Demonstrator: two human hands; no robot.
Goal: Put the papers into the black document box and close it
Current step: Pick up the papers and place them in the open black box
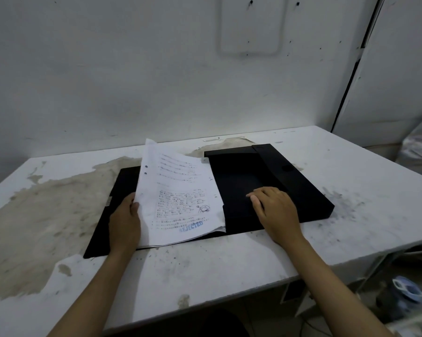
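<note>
The black document box [239, 176] lies opened flat on the table, its lid panel [100, 229] spread to the left and its tray to the right. A stack of white printed papers [178, 193], with a blue stamp near the bottom, is tilted up over the box's middle. My left hand [125, 222] grips the stack's left edge and lifts it. Flat on the black tray floor rests my right hand [275, 210], palm down, fingers spread, holding nothing.
The white table [229, 261] is worn, with bare patches at the left and back. A white wall stands close behind it. The table's right edge drops off to clutter on the floor [409, 290].
</note>
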